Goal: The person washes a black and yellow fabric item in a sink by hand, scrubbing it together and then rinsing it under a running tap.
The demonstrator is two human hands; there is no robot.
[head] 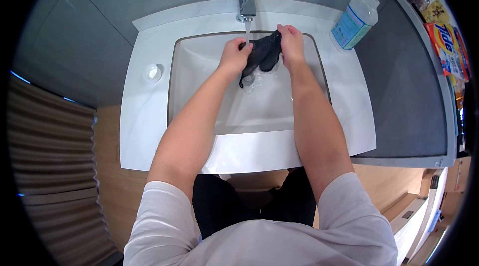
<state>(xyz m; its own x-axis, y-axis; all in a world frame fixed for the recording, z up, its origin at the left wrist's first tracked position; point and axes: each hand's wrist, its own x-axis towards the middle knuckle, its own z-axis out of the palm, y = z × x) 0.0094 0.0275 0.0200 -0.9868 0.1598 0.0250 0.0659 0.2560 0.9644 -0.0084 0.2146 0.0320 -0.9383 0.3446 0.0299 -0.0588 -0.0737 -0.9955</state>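
Note:
Both my hands hold a wet black cloth item (pixel 262 51), possibly a sock, stretched between them over the washbasin (pixel 198 105). My left hand (pixel 235 56) pinches its left end, right at the stream of water. My right hand (pixel 292 43) grips the upper right corner, higher and farther right. Water (pixel 247 32) runs from the chrome faucet (pixel 246 4) onto the left part of the fabric. One flap droops in the middle, and a thin dark end hangs close to the drain (pixel 248 79). Splashed water spreads around that spot.
On the white countertop (pixel 144 124) a small white cap (pixel 152 73) lies left of the basin. A capless plastic bottle with a blue label (pixel 353 23) stands at the back right. Beyond a grey panel (pixel 408 90) are a Tide packet (pixel 445 47) and other packages. A pleated curtain (pixel 56 146) hangs at left.

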